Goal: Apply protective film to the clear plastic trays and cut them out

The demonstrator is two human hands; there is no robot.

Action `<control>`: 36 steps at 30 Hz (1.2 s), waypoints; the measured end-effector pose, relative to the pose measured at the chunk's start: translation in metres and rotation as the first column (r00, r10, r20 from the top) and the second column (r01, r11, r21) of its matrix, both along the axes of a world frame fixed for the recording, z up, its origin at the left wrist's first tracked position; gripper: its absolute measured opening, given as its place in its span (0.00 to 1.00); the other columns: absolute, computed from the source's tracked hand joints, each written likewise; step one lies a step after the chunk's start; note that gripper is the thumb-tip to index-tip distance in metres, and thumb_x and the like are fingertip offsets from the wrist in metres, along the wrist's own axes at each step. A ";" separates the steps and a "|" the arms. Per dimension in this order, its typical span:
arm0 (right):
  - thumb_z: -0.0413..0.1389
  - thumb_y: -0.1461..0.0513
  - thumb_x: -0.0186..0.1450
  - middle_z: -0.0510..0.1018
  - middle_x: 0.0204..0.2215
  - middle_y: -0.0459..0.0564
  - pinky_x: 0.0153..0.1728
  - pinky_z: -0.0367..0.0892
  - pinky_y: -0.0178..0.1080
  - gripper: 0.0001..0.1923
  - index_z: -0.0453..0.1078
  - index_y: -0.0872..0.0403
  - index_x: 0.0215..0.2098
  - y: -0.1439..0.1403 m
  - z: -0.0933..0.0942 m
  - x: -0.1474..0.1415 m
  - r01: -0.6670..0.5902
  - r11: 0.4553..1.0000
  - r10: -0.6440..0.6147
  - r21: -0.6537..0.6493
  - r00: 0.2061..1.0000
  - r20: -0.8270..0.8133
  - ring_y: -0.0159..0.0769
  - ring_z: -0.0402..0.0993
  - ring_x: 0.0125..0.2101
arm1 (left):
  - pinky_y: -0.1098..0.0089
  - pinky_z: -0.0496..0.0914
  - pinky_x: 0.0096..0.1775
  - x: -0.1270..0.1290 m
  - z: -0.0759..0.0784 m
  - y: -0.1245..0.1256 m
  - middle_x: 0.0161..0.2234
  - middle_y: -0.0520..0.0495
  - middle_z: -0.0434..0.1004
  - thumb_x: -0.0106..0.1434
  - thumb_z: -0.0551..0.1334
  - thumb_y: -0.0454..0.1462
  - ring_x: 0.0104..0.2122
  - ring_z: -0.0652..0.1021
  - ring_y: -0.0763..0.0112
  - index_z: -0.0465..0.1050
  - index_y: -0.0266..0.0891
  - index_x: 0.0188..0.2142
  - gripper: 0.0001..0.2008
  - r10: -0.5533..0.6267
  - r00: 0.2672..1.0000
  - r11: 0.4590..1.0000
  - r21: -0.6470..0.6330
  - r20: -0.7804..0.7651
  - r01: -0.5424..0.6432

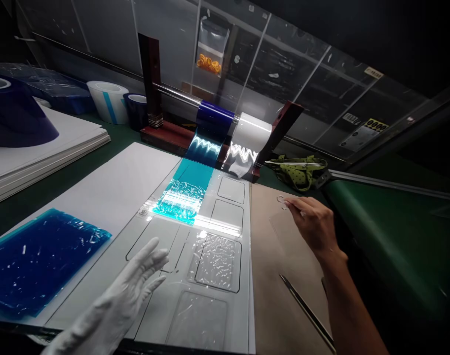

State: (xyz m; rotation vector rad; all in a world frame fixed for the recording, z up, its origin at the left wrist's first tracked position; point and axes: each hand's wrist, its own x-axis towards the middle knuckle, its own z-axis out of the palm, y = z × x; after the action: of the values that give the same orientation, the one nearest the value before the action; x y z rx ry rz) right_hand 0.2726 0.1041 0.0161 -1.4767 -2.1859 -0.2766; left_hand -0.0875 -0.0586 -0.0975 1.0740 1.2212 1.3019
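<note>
left hand (pixel 134 277) over grey sheet (pixel 157 315), green table (pixel 119 140), tiled wall (pixel 295 74)

A dark green tabletop (pixel 62 180) bears a stack of white sheets (pixel 77 130) at nine o'clock, a white film roll (pixel 99 106) and a dark-blue film roll (pixel 136 116) at ten, and a dark-red roll stand (pixel 166 137) towards twelve. A yellow-green dotted cloth pouch (pixel 295 173) sits at three, a brown sheet (pixel 273 315) lies at five, and a broad white sheet (pixel 114 190) reaches from the middle towards eight o'clock
</note>
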 end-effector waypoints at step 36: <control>0.50 0.50 0.70 0.58 0.14 0.37 0.21 0.47 0.31 0.20 0.71 0.56 0.31 -0.161 -0.011 -0.126 -0.706 0.488 -0.322 -0.513 0.400 -0.858 0.23 0.49 0.17 | 0.45 0.59 0.55 0.056 0.056 -0.031 0.56 0.38 0.60 0.36 0.63 0.38 0.53 0.65 0.40 0.43 0.44 0.65 0.56 0.168 0.541 0.934 0.308 -0.824 0.179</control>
State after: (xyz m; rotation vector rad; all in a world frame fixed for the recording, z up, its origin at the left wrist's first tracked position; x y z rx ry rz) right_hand 0.1466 -0.0570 0.0054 -1.1104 -1.4101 1.6645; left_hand -0.0314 -0.0895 -0.0413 2.1541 1.6942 0.9988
